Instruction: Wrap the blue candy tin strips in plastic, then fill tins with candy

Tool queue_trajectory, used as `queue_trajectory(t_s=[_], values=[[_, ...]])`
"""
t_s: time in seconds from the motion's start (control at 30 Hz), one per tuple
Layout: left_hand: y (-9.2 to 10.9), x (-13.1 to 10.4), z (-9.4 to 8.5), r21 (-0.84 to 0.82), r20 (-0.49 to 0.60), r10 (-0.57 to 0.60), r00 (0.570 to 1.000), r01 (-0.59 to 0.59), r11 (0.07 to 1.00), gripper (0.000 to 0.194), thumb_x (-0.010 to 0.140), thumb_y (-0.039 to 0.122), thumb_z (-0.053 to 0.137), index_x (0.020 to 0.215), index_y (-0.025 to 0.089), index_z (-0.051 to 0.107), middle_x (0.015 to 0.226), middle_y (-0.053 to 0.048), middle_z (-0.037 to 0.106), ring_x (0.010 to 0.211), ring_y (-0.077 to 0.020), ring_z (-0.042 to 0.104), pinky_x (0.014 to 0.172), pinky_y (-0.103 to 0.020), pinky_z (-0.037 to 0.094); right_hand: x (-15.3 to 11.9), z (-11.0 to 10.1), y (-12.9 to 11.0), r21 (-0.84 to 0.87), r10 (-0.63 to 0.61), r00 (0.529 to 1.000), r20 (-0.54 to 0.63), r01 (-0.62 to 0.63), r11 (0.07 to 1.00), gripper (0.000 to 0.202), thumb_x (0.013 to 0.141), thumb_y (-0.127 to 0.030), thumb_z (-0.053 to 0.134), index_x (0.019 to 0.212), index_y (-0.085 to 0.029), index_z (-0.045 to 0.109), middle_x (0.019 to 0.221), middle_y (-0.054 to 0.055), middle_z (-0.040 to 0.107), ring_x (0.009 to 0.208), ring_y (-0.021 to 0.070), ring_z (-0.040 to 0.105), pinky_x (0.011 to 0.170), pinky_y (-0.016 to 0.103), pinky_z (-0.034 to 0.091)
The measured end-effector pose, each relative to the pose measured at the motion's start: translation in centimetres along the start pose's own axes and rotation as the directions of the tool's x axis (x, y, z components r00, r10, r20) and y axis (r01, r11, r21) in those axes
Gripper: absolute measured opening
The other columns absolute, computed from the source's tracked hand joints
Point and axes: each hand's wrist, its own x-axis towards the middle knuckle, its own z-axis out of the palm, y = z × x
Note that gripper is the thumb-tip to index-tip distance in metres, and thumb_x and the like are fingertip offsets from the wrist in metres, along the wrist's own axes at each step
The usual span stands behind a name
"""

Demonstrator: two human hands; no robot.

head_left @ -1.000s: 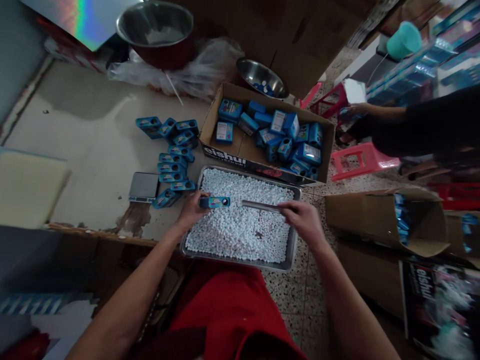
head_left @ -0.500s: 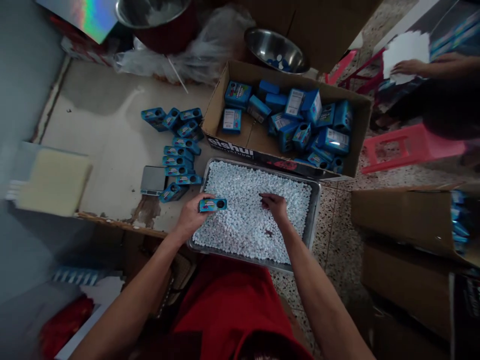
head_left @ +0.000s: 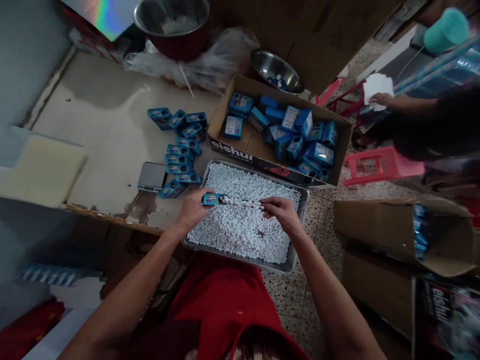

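A metal tray (head_left: pixel 303 212) full of small white pellets lies in front of me. Over its left part, my left hand (head_left: pixel 194 209) grips a small blue box (head_left: pixel 212 199) with its dark opening facing right. My right hand (head_left: pixel 279 210), above the tray's right side, pinches the end of a thin dark strip (head_left: pixel 243 202) that carries a row of white pellets and reaches to the box's opening. Left of the tray, several blue boxes (head_left: pixel 179 159) stand in a cluster beside a small flat scale (head_left: pixel 152 176).
Behind the tray is a cardboard box (head_left: pixel 234 145) of blue boxes. A metal bowl (head_left: pixel 277 70) and a larger pot (head_left: pixel 170 25) stand further back. At right are a pink stool (head_left: pixel 378 164), an open carton (head_left: pixel 375 225) and a person's hand (head_left: pixel 381 99) holding white sheets.
My right hand has lifted pellets on the thin strip, whose far end is now at the opening of the blue box. The camera view has shifted, and the other person's hand appears further left.
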Motion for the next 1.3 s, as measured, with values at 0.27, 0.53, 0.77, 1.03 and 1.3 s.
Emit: queue_trajectory(t_s=[0.27,0.53,0.77,1.03,1.3], values=[[0.1,0.0,0.8,-0.078,0.006,0.045,0.999,-0.044,0.996,0.026,0.076,0.020,0.065,0.100,0.021,0.071,0.105,-0.009,0.075,0.098,-0.0277,0.068,0.093,-0.043,0.052,-2.5,2.2,-6.4,-0.409,-0.150,0.988,0.021,0.146,0.901,0.025,0.076,-0.024,0.063,0.090,-0.014,0.081,0.053,-0.001,0.065,0.044,0.0108,0.060,0.046,0.020,0.046],[-0.2,0.3,1.4,-0.163,0.004,-0.039,0.999,0.039,0.986,0.030,0.069,0.020,0.070,0.100,0.021,0.071,0.104,-0.006,0.075,0.099,-0.0259,0.068,0.092,-0.036,0.052,-4.2,3.3,-8.2,-0.534,-0.232,0.973,0.021,0.207,0.820,0.026,0.080,-0.023,0.060,0.092,-0.016,0.082,0.055,-0.001,0.066,0.047,0.0121,0.061,0.050,0.022,0.045],[-1.2,-0.3,0.2,-0.287,0.035,-0.112,0.993,0.117,0.951,0.035,0.064,0.019,0.071,0.098,0.019,0.068,0.104,-0.006,0.076,0.100,-0.0253,0.070,0.093,-0.038,0.053,-6.1,-9.1,2.8,-0.469,-0.108,0.903,-0.416,-0.112,0.876,0.034,0.069,-0.045,0.074,0.088,-0.018,0.083,0.060,0.002,0.071,0.052,0.0183,0.063,0.054,0.028,0.047],[-1.4,-1.8,-0.2,-0.246,0.038,-0.195,0.980,0.198,0.949,0.037,0.065,0.021,0.075,0.101,0.019,0.068,0.106,-0.007,0.076,0.097,-0.0242,0.071,0.090,-0.037,0.054,0.3,-2.1,15.1,-0.189,0.057,0.947,-0.316,-0.122,0.974,0.051,0.062,-0.061,0.074,0.084,-0.016,0.080,0.059,0.003,0.070,0.054,0.0189,0.064,0.056,0.030,0.051],[-0.7,-2.1,-1.3,-0.011,-0.058,-0.201,0.978,0.201,0.979,0.031,0.071,0.015,0.065,0.101,0.021,0.069,0.098,-0.003,0.075,0.090,-0.0231,0.068,0.082,-0.032,0.050,0.5,0.1,11.9,0.068,0.117,0.977,-0.180,-0.107,0.992,0.047,0.058,-0.052,0.082,0.087,-0.015,0.079,0.064,0.003,0.071,0.053,0.0144,0.064,0.054,0.027,0.053]])
